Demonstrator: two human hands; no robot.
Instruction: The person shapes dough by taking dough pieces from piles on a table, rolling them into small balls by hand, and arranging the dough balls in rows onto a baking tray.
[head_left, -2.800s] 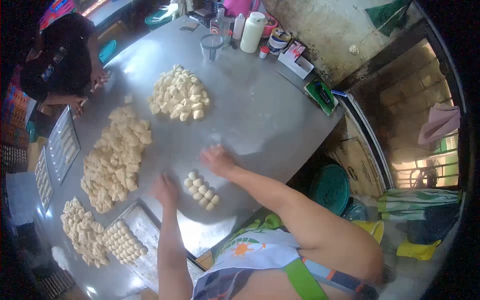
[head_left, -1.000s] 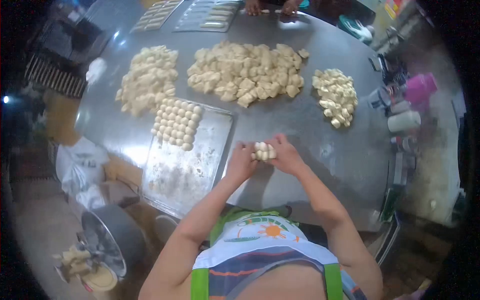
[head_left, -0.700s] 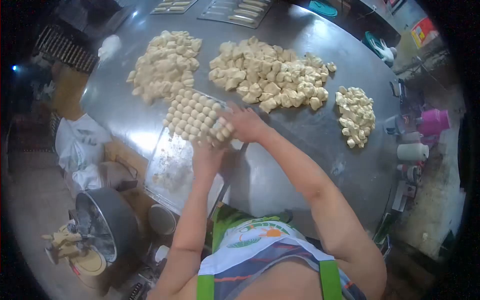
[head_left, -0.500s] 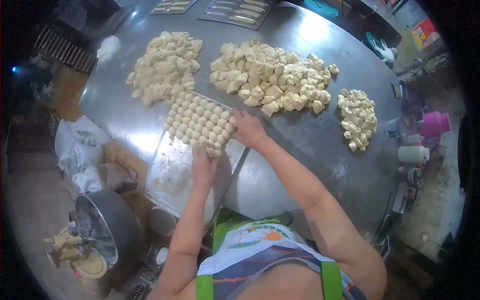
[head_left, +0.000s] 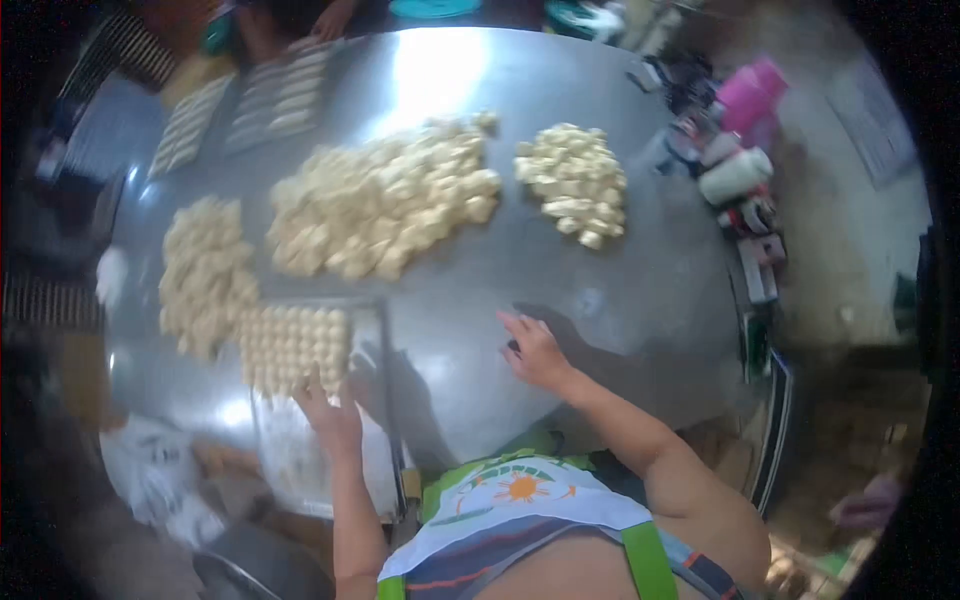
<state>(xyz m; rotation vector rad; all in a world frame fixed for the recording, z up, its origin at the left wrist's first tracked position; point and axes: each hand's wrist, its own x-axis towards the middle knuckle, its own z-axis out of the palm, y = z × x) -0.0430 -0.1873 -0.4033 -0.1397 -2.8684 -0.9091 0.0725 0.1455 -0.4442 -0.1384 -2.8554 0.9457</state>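
Rows of round dough balls [head_left: 290, 345] sit packed together at the upper end of a metal tray [head_left: 320, 450]. My left hand [head_left: 330, 410] is at the near right edge of these balls, fingers spread, the fingertips touching or just over the closest ones. Off to the right, my right hand [head_left: 537, 352] hovers over the steel table [head_left: 460, 330], index finger stretched out and the others loosely bent, holding nothing visible. Beyond the hands lie a wide heap of cut dough pieces [head_left: 385, 200], a smaller heap [head_left: 572, 185] and a floury pile [head_left: 207, 275].
Trays of shaped dough [head_left: 280, 95] stand at the far left, where another person's hand [head_left: 335, 18] shows. A pink container [head_left: 750, 95] and a white jar [head_left: 737, 177] line the right edge. A white sack [head_left: 155, 475] and a mixing bowl [head_left: 260, 565] are at lower left.
My right hand has left the dough balls and moved right over the table. My left hand has loosened and spread its fingers. The view has swung right.
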